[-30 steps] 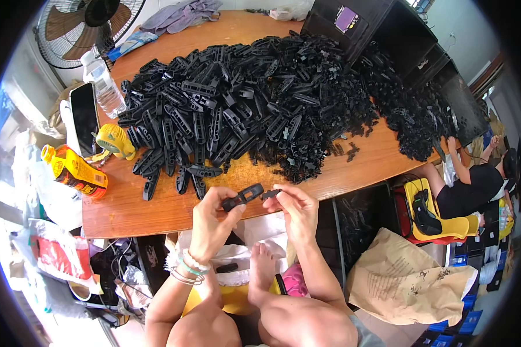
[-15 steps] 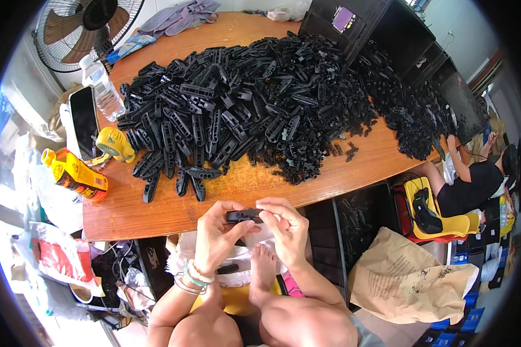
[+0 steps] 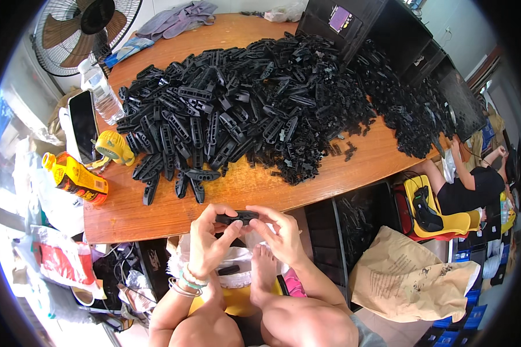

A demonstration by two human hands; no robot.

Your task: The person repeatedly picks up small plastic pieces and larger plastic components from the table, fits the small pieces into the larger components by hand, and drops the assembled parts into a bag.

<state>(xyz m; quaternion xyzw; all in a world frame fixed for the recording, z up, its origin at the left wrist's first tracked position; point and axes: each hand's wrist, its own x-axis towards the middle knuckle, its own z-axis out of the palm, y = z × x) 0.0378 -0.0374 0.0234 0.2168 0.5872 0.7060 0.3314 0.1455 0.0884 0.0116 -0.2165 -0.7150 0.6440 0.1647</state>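
Observation:
Just off the table's front edge, a long black plastic part (image 3: 244,216) is held level between my two hands. My left hand (image 3: 209,240) grips its left end, with the thumb pressed along the near side. My right hand (image 3: 282,236) pinches the right end between thumb and fingers. Any smaller piece within the grip is too small or covered to make out. On the table (image 3: 139,224) lies a large heap of similar black parts (image 3: 179,124), with small black pieces (image 3: 298,153) to its right. A black part (image 3: 228,270) rests on white plastic below my hands.
Left on the table stand a yellow-labelled bottle (image 3: 82,179), a small yellow fan (image 3: 114,146), a phone (image 3: 83,124) and a clear bottle (image 3: 103,95). Black crates (image 3: 353,29) stand behind. A brown paper bag (image 3: 408,277) is at right; beyond, another person (image 3: 474,182) sits by the table.
My right hand has shifted slightly left and down, and its fingers uncover more of the black part. My left hand has moved slightly left and down. The person at right has shifted their arms.

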